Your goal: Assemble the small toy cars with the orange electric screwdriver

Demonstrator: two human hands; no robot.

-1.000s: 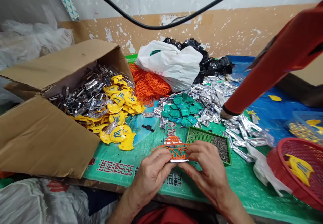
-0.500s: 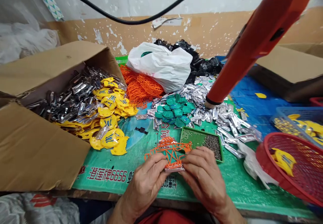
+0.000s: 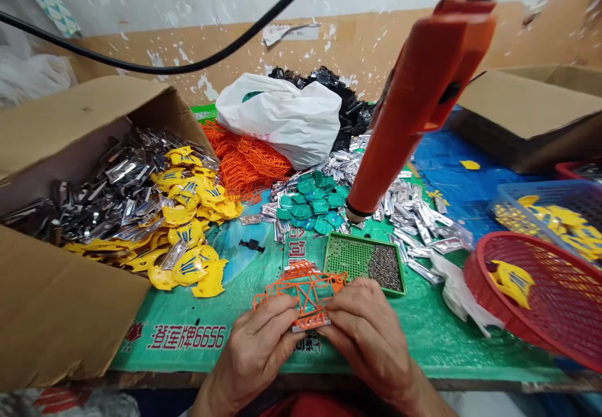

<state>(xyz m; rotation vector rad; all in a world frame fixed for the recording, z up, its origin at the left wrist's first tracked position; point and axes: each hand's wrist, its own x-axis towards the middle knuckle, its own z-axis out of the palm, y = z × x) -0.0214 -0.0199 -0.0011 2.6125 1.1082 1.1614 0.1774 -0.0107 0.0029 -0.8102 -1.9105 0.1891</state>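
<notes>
One orange lattice frame (image 3: 308, 295) sits between two bare hands at the near side of the work surface, just above a green printed sheet (image 3: 446, 354). A flat silvery strip (image 3: 297, 328) lies along its near edge. The left hand (image 3: 256, 342) is closed in a pinch at the left end of that edge, thumb below and fingers above; the right hand (image 3: 369, 332) pinches the right end in the same way, its fingers curled, so that the frame is gripped from both sides. Just beyond the right hand is a green perforated tray (image 3: 350, 255), with small dark metal screws (image 3: 385, 266) heaped at its right end. Farther left, a small black part (image 3: 252, 246) lies alone on the sheet. Behind the tray spread teal pieces (image 3: 315, 200) and many silvery pieces (image 3: 414, 210), and a red powered tool (image 3: 409, 103) hangs tilted over them. To the left, yellow pieces (image 3: 188, 216) spill from an open cardboard box (image 3: 70, 316). Beyond them, a tangle of orange frames (image 3: 249, 166) lies partly under a white plastic bag (image 3: 282, 116). On the far right, a red basket (image 3: 480, 279) holds a yellow piece (image 3: 512, 282).
</notes>
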